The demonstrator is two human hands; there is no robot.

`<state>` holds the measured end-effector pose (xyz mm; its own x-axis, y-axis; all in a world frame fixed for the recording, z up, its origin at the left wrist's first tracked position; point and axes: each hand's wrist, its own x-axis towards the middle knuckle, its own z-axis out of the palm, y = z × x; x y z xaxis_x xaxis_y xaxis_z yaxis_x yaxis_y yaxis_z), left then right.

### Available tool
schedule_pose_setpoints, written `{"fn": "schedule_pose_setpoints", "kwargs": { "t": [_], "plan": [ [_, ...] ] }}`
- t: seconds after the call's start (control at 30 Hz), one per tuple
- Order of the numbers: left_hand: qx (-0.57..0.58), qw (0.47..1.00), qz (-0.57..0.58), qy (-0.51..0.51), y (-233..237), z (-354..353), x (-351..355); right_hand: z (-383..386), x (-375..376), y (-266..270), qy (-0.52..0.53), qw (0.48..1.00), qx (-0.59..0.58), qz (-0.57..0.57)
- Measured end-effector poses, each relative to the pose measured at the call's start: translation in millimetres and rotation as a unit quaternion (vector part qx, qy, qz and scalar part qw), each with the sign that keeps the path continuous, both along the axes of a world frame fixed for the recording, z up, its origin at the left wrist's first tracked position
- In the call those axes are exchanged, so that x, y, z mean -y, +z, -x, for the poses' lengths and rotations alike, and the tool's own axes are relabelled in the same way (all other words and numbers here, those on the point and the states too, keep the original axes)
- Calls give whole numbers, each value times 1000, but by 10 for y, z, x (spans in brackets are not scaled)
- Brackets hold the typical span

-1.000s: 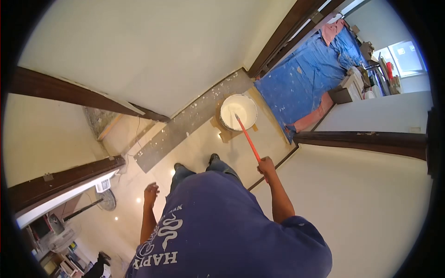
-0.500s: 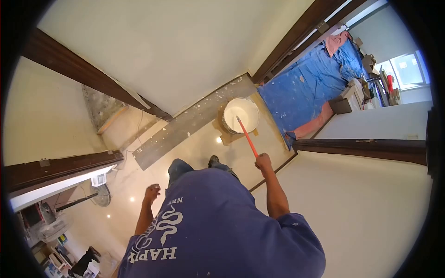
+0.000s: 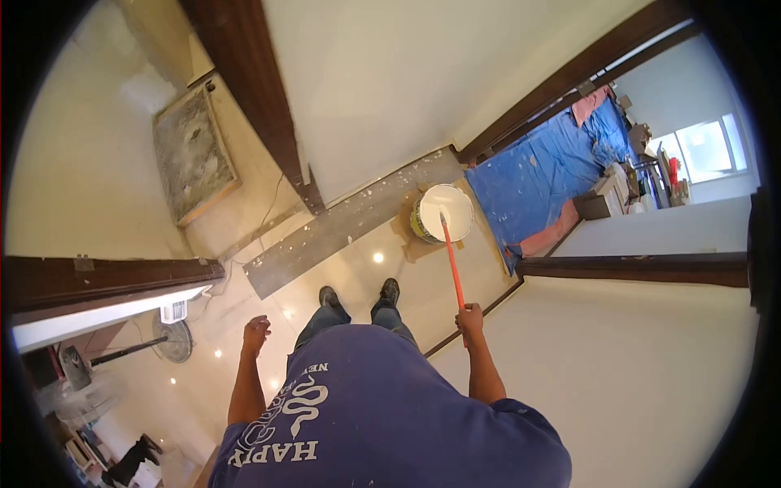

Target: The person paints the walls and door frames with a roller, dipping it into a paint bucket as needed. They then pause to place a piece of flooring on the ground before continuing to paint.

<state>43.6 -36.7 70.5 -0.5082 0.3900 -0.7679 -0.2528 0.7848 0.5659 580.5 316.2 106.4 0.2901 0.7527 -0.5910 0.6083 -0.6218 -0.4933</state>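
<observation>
My right hand [image 3: 469, 319] is closed around the lower end of a long orange pole [image 3: 454, 264]. The pole's grey far end [image 3: 443, 218] reaches into a bucket [image 3: 458, 203] of white paint, and whatever is on its tip is hidden. Brown cardboard [image 3: 404, 236] lies under the bucket on the tiled floor. Out to the left, my left hand [image 3: 256, 334] hangs in the air with its fingers loosely bent and apart, and I see nothing in it.
A paint-spotted grey strip [image 3: 325, 224] runs along the wall. Blue sheeting [image 3: 529, 171] covers the floor through the right doorway, with boxes [image 3: 602, 199] beyond. A pedestal fan's base [image 3: 173, 340] stands at left. A framed, stained panel [image 3: 195, 150] is at upper left.
My view has shifted, so both feet now show and the bucket sits slightly lower and further right. My left hand has swung outward a little. The pole stays in the bucket.
</observation>
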Motion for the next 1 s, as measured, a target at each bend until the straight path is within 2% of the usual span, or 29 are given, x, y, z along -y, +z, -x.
{"fn": "schedule_pose_setpoints", "kwargs": {
  "t": [0.13,0.23,0.33,0.4,0.47,0.5,0.57,0.6,0.67,0.73,0.77,0.87,0.9,1.0],
  "plan": [
    [-18,997,-41,-63,-185,327,288,331,186,-266,4,999,10,-42],
    [-20,985,-15,-168,-308,546,491,463,512,-179,-8,999,33,-21],
    [-39,987,-50,-146,-361,697,591,443,989,-92,34,989,123,-73],
    [-26,994,-64,-84,-296,692,638,446,1482,-54,89,968,203,-117],
    [-18,995,-85,-39,-266,649,830,439,2011,-27,130,955,222,-150],
    [-20,995,-100,-21,-350,651,1015,512,2225,31,115,957,234,-128],
    [-41,992,-114,-41,-535,613,1435,728,2577,216,111,957,251,-99],
    [-38,995,-82,-40,-521,566,1612,807,2739,236,114,954,262,-91],
    [-47,993,-59,-96,-584,545,2013,589,2921,-251,114,949,278,-99],
    [-7,996,1,-93,-280,538,2307,245,2938,-891,105,953,172,-227],
    [16,994,29,-102,-179,572,2497,516,2976,-507,-80,992,-69,-69],
    [-113,976,-20,-184,-395,803,3053,667,2936,-646,-174,961,-214,11],
    [-133,971,-25,-195,-371,893,3218,658,3047,-725,-153,953,-261,-1],
    [-178,961,-48,-208,-295,1074,3502,1060,3593,-468,-188,939,-281,-62]
  ]
}}
